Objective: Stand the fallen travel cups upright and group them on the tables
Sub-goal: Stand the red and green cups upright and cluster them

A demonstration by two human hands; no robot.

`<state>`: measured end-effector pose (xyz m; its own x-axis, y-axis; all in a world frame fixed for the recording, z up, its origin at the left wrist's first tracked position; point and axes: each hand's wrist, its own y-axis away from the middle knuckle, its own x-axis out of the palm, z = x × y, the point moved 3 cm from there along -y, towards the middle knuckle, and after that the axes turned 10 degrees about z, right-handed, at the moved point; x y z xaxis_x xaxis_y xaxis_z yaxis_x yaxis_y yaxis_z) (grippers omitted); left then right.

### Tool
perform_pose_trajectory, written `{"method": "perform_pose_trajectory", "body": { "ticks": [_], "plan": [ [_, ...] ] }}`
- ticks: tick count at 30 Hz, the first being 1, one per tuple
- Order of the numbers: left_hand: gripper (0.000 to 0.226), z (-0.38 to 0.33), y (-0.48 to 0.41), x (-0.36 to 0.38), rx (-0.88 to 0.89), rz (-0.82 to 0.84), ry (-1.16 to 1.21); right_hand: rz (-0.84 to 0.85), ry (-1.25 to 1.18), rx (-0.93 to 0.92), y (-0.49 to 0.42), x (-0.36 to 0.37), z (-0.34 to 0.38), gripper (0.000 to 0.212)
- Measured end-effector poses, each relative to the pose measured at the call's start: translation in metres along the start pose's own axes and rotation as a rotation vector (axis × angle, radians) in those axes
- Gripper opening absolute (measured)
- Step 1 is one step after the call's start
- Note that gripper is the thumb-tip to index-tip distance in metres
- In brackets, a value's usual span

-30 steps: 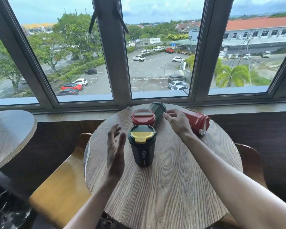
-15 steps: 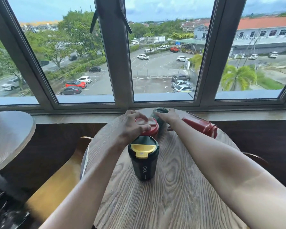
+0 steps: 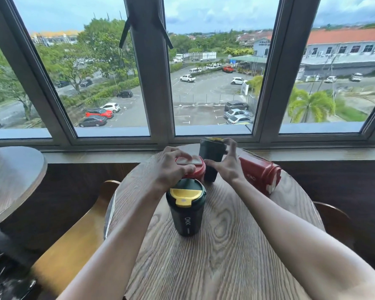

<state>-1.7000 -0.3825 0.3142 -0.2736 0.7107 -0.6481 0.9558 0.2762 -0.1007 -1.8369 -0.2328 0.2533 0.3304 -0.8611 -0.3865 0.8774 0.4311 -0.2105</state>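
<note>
Dark cup, rear (image 3: 210,158): upright at tabletop (image 3: 225,252) far edge, right hand (image 3: 226,167) fingers wrapped round it. Red cup, upright (image 3: 193,169): left hand (image 3: 171,167) fingers curled over lid. Second red cup (image 3: 259,175): lying rightward. Yellow-lidded cup (image 3: 185,210): upright, nearest, untouched.

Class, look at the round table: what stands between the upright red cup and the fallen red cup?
In the head view, a dark green cup, gripped by the right hand, stands between them.
</note>
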Motion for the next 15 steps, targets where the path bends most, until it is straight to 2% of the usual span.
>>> {"method": "perform_pose_trajectory", "body": {
  "ticks": [3, 7, 15],
  "plan": [
    [0.034, -0.002, 0.003, 0.001, -0.007, -0.003, 0.029, -0.051, 0.07, -0.099, 0.022, -0.006, -0.002, 0.092],
    [0.033, -0.006, 0.006, 0.001, -0.01, 0.005, 0.035, -0.025, 0.068, -0.148, 0.044, -0.016, -0.012, 0.101],
    [0.032, -0.008, 0.01, 0.003, -0.01, -0.02, 0.02, 0.027, -0.04, -0.04, 0.06, -0.013, -0.01, 0.118]
  ]
}}
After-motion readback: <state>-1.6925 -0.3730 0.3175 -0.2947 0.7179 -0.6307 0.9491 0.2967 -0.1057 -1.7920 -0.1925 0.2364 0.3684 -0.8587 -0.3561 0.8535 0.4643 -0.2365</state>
